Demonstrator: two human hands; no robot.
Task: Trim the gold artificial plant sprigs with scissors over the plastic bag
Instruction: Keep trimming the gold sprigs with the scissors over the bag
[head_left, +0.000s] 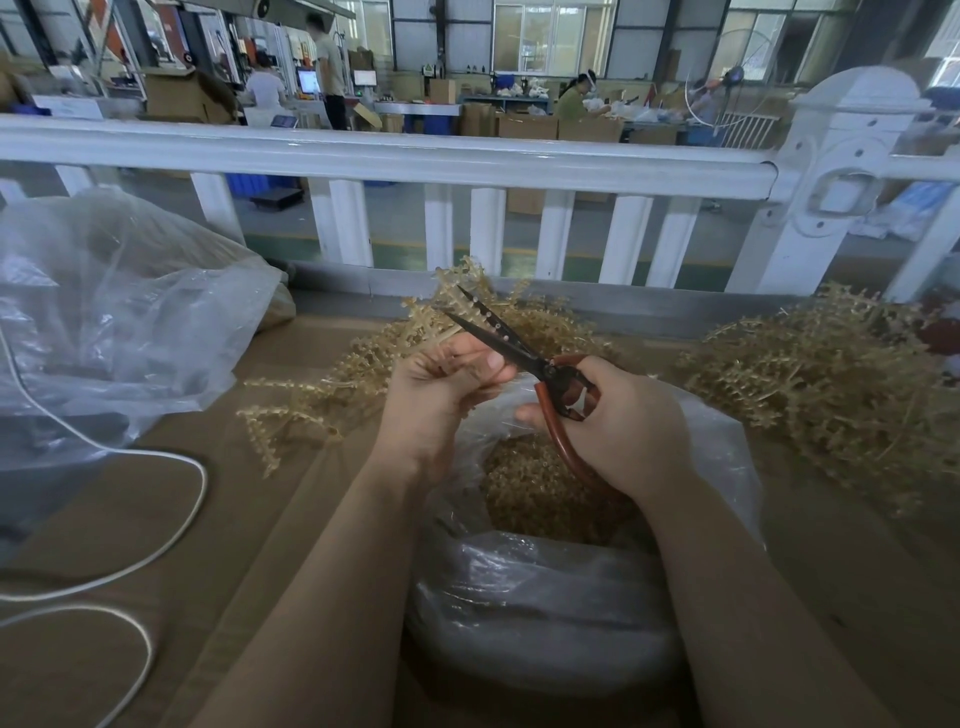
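On the bench (218, 519), the left hand (441, 384) grips a gold sprig (374, 364) above the open plastic bag (545, 587) of trimmings, while the right hand (623, 415) holds red-handled scissors (524, 358), blades parted at the sprig, beside a sprig pile (821, 384).

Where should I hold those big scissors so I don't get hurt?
Hold the scissors by the red-brown looped handles, coming from the near end, as the right hand does with fingers through the loops. The dark blades are long, pointed and open, aimed away toward the gold sprig that the left hand grips, so the handle end is probably the safe end.
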